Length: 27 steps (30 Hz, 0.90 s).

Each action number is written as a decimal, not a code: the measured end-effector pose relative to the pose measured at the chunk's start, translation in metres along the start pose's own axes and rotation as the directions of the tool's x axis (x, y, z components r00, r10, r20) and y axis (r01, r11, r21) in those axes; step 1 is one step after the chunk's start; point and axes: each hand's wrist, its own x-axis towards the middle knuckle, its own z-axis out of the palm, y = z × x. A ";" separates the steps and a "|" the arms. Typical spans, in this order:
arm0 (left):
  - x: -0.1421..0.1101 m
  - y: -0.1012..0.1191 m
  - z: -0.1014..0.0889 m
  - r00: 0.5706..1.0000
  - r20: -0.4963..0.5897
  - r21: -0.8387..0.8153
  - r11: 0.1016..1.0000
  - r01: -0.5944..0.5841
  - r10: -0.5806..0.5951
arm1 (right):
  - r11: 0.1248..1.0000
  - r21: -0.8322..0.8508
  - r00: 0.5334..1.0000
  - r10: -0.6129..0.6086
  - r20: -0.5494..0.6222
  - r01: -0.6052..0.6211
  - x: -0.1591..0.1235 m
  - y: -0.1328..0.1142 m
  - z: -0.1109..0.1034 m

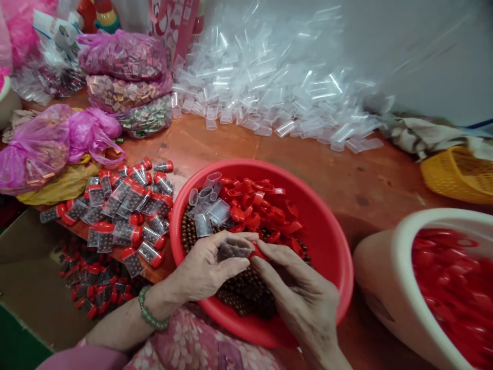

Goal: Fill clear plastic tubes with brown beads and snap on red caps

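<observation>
My left hand, with a green bead bracelet at the wrist, holds a clear plastic container tilted on its side, dark beads showing inside. At its mouth, my right hand pinches a red cap, mostly hidden by the fingers. Both hands are over a red basin. Inside the basin lie brown beads, a heap of loose red caps and several clear containers. Left of the basin, filled containers with red caps lie piled on the table.
A large pile of clear containers lies against the wall. At right stand a white tub of red caps and a yellow basket. Pink bags are stacked at back left. A cardboard box with capped containers sits below the table edge.
</observation>
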 end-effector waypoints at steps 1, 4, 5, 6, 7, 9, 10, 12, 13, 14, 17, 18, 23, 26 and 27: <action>0.000 0.000 0.000 1.000 -0.008 -0.010 1.000 -0.007 0.007 | 0.998 -0.032 0.998 -0.056 0.002 0.056 0.000 -0.001 0.002; 0.001 -0.001 -0.002 0.999 -0.031 -0.038 0.999 -0.013 0.011 | 0.963 -0.135 0.972 -0.226 0.059 0.232 0.001 -0.003 0.003; 0.001 -0.001 -0.002 0.999 -0.038 -0.042 0.999 -0.007 0.006 | 0.952 -0.157 0.964 -0.255 0.079 0.264 0.002 -0.002 0.002; 0.001 -0.001 -0.002 0.999 -0.044 -0.043 0.999 0.001 -0.002 | 0.949 -0.169 0.963 -0.254 0.092 0.266 0.003 -0.002 0.000; 0.001 -0.001 -0.002 0.999 -0.050 -0.046 0.999 0.007 -0.010 | 0.959 -0.166 0.971 -0.219 0.091 0.232 0.005 -0.001 -0.002; 0.001 -0.002 -0.002 0.998 -0.063 -0.071 0.997 0.012 -0.017 | 0.992 -0.109 0.997 -0.055 0.058 0.061 0.009 0.000 -0.008; 0.001 -0.003 -0.001 0.998 -0.066 -0.089 0.996 0.015 -0.021 | 0.997 -0.057 0.998 0.052 0.032 -0.050 0.012 0.000 -0.010; 0.001 -0.006 -0.001 0.997 -0.064 -0.121 0.992 0.036 -0.044 | 0.972 0.069 0.974 0.225 -0.009 -0.224 0.018 -0.004 -0.013; 0.001 -0.006 0.000 0.996 -0.058 -0.127 0.990 0.053 -0.061 | 0.958 0.123 0.964 0.264 -0.015 -0.261 0.022 -0.008 -0.013; 0.001 -0.007 0.000 0.996 -0.048 -0.133 0.989 0.069 -0.076 | 0.950 0.158 0.961 0.275 -0.006 -0.271 0.025 -0.012 -0.012; -0.001 -0.007 -0.001 0.995 0.016 -0.187 0.977 0.101 -0.100 | 0.957 0.179 0.974 0.221 0.051 -0.227 0.033 -0.027 -0.005; -0.001 -0.006 -0.001 0.993 0.047 -0.211 0.971 0.112 -0.104 | 0.963 0.175 0.978 0.197 0.068 -0.206 0.035 -0.031 -0.003; -0.002 -0.004 -0.002 0.990 0.064 -0.217 0.967 0.133 -0.122 | 0.971 0.185 0.986 0.130 0.105 -0.148 0.035 -0.035 0.001; -0.002 -0.005 0.000 0.994 -0.002 -0.185 0.977 0.103 -0.105 | 0.970 0.179 0.986 0.157 0.060 -0.166 0.032 -0.032 -0.001; -0.002 -0.006 0.001 0.995 -0.004 -0.164 0.981 0.102 -0.104 | 0.969 0.175 0.984 0.170 0.047 -0.176 0.031 -0.031 -0.001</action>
